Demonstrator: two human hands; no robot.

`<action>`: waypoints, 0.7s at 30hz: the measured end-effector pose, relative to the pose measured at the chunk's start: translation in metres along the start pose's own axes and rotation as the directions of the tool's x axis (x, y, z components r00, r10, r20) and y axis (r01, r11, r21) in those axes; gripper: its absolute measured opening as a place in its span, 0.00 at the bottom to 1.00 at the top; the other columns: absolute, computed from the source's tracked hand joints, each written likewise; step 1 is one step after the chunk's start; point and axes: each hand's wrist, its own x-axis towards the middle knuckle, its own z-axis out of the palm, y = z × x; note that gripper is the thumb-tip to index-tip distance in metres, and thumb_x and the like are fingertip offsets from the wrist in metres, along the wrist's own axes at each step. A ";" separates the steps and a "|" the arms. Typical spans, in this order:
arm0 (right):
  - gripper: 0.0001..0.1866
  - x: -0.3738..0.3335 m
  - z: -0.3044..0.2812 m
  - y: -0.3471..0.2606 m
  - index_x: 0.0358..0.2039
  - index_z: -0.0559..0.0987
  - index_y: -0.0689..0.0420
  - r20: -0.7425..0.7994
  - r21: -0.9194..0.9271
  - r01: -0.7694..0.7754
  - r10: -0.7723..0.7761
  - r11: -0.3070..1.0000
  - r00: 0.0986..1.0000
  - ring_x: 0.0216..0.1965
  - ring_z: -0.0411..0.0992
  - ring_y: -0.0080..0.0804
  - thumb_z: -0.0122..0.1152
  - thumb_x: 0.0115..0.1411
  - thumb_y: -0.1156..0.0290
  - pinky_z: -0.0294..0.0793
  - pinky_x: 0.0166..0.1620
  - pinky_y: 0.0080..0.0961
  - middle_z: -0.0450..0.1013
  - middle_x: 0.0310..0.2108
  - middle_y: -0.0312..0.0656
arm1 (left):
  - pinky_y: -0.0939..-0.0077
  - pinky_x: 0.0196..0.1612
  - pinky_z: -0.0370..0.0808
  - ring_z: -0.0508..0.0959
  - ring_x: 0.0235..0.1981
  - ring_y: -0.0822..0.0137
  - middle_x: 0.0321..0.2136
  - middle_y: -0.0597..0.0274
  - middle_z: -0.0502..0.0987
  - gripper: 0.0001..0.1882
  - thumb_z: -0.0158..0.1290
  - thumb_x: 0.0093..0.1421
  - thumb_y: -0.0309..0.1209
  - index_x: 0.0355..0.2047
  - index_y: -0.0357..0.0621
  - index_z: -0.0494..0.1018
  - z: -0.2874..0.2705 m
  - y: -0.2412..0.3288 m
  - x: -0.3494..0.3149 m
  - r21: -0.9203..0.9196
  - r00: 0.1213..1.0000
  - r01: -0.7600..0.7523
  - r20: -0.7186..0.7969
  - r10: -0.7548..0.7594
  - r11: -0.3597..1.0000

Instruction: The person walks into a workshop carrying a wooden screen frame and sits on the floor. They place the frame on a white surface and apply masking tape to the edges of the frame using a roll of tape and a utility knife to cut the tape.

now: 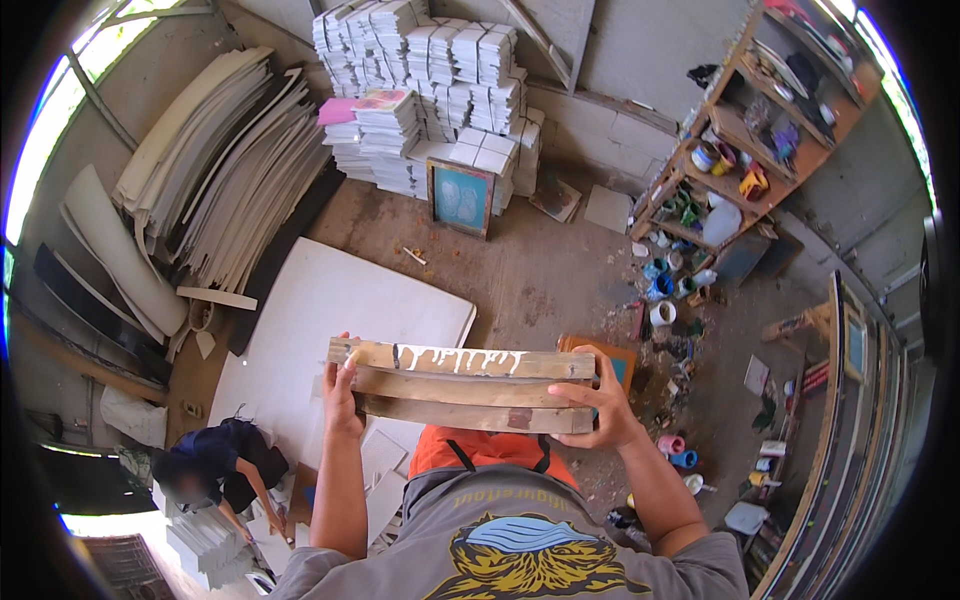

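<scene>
Held level in front of my waist is a stack of three wooden frames (460, 386), seen edge-on, with brown, worn sides. White paint drips run along the top one's edge, and dark smudges mark the wood. My left hand (345, 395) grips the stack's left end, with its thumb against the near side. At the opposite end, my right hand (607, 403) is closed round the frames, its fingers across the outer edges. The frames' flat faces are hidden from this angle.
A large white sheet stack (300, 330) lies beyond the frames. Tied white bundles (460, 60) stand at the back beside a teal-meshed screen frame (462, 200). Shelving (750, 180) and scattered paint pots (662, 314) are on the right. A person (235, 460) bends over white sheets at lower left.
</scene>
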 end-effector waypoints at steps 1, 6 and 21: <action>0.40 0.018 -0.006 0.010 0.53 0.85 0.39 0.008 -0.002 0.007 -0.007 1.000 1.000 0.67 0.61 0.58 0.83 0.30 0.66 0.78 0.58 0.45 0.62 0.64 0.58 | 0.63 0.66 0.69 0.72 0.63 0.61 0.63 0.57 0.72 0.31 0.58 0.67 0.35 0.69 0.48 0.65 0.008 -0.002 0.016 0.005 1.000 -0.016 -0.007 0.016 1.000; 0.39 0.100 -0.016 0.070 0.54 0.84 0.39 0.067 0.031 -0.023 0.021 0.999 0.998 0.66 0.62 0.60 0.83 0.33 0.64 0.72 0.62 0.49 0.60 0.65 0.59 | 0.61 0.66 0.70 0.72 0.62 0.59 0.63 0.55 0.72 0.31 0.56 0.68 0.37 0.69 0.46 0.64 0.027 -0.013 0.108 0.003 0.999 -0.033 -0.027 0.033 0.999; 0.40 0.333 -0.017 0.243 0.56 0.82 0.41 0.087 -0.028 -0.035 0.037 0.999 0.995 0.66 0.60 0.64 0.83 0.37 0.64 0.74 0.61 0.50 0.58 0.64 0.62 | 0.61 0.67 0.69 0.71 0.65 0.60 0.65 0.58 0.72 0.29 0.55 0.69 0.38 0.69 0.50 0.64 0.106 -0.013 0.405 0.095 0.997 0.066 -0.055 -0.061 0.993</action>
